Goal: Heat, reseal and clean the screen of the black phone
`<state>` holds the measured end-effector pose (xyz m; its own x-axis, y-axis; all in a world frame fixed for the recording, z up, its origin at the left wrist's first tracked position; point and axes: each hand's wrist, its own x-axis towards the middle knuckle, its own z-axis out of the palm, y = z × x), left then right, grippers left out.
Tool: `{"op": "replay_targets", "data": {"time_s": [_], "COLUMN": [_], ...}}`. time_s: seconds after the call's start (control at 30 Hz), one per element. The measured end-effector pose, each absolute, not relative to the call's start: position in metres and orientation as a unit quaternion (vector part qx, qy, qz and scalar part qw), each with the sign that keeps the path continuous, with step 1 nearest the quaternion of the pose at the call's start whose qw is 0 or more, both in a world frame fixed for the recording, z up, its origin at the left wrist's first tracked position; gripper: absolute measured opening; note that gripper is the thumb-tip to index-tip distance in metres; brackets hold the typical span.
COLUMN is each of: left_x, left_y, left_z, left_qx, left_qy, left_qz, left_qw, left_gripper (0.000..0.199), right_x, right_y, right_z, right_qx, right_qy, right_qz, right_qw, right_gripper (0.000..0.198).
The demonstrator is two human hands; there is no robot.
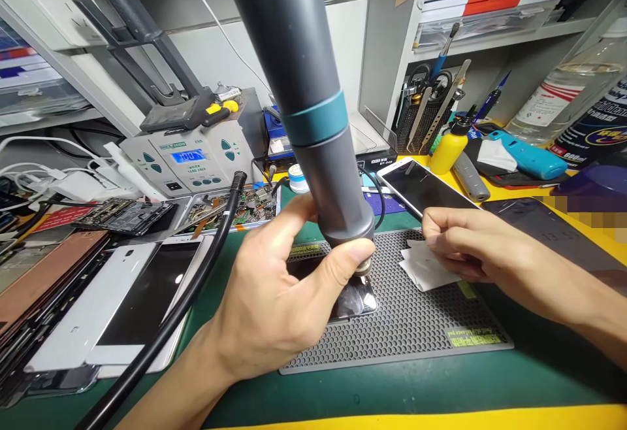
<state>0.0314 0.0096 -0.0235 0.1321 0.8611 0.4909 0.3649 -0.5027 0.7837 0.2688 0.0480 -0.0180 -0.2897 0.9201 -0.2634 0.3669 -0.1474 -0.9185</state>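
The left hand (279, 293) curls firmly round the neck of a grey cylindrical tool (318, 116), its top cut off; the right hand (475, 247) pinches white paper (424, 268), fingertips hidden. Under the tool's tip, contact unclear, a half-hidden phone (356, 300) lies on a perforated mat (411, 325).

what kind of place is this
Most likely an electronics repair workshop: a phone lies on the honeycomb mat, circuit boards sit nearby, and a gray control unit shows a lit display.
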Motion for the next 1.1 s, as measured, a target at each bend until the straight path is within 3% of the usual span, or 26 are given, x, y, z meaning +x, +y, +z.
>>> {"op": "replay_targets", "data": {"time_s": [1.1], "left_x": [0.029], "left_y": [0.012], "left_z": [-0.024], "left_qx": [0.719], "left_qy": [0.448], "left_qz": [0.480], "left_qw": [0.227], "left_gripper": [0.032], "right_x": [0.278], "right_y": [0.055], "right_z": [-0.032], "right_qx": [-0.523], "right_qy": [-0.622], "right_qz": [0.521], "right_qw": [0.261], "right_gripper": [0.025]}}
